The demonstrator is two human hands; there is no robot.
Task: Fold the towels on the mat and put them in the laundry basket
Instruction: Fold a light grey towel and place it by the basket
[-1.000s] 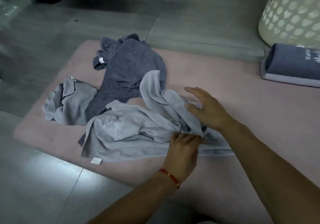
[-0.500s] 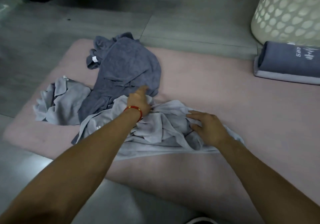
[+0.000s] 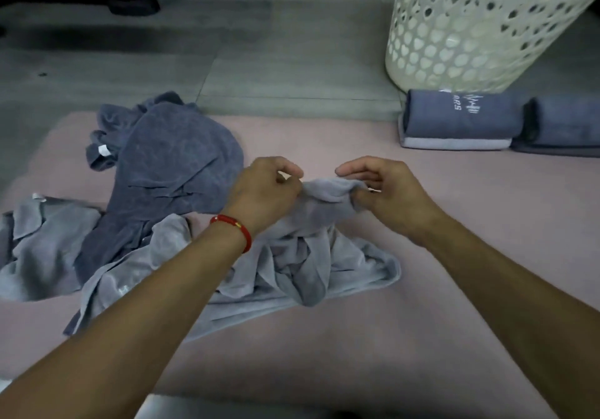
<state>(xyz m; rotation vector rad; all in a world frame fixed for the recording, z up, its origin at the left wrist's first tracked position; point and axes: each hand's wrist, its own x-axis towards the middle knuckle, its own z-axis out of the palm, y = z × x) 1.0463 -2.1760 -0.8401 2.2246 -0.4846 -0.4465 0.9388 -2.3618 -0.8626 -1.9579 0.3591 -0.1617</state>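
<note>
A crumpled light grey towel (image 3: 324, 266) lies mid-mat on the pink mat (image 3: 470, 256). My left hand (image 3: 263, 198) and my right hand (image 3: 389, 191) each pinch its raised upper edge, a bunched fold stretched between them above the mat. A dark blue towel (image 3: 175, 165) lies rumpled to the left, with another light grey towel (image 3: 42, 246) beside it at the mat's left edge. The white perforated laundry basket (image 3: 480, 22) stands at the back right on the floor.
Two folded dark blue towels (image 3: 461, 120) (image 3: 565, 126) lie on the mat's far right edge, just before the basket. Grey floor tiles surround the mat. Dark chair feet (image 3: 133, 3) stand at the far left on the floor.
Both hands have left the flat heap and lifted the light grey towel's edge, pinching it between them. The view has shifted left, so the basket shows more fully.
</note>
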